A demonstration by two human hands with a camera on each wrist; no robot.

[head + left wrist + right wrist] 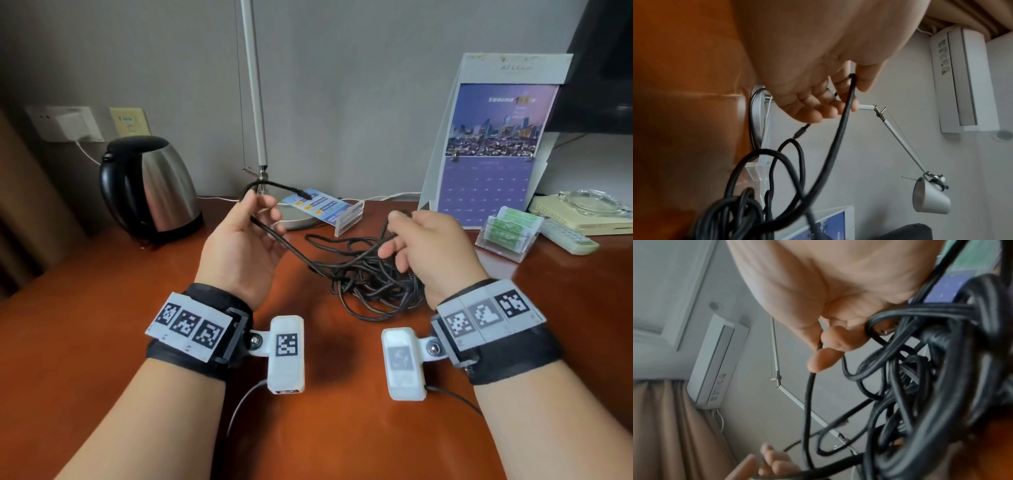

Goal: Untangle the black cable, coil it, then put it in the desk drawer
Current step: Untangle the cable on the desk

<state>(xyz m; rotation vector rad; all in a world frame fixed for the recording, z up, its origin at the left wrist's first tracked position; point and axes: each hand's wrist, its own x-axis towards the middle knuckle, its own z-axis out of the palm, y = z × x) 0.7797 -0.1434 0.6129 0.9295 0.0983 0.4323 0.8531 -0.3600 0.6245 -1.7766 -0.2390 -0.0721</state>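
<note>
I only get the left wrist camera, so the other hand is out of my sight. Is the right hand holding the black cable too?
Observer: Yes. The right hand pinches one strand of the black cable between thumb and forefinger.
Operator: Where is the tangle relative to that hand?
Observer: The heap lies on the desk, just below and beside the right hand, near its wrist.
Operator: Anything on my outer side?
Observer: A kettle stands beyond the left hand, apart from the cable.
</note>
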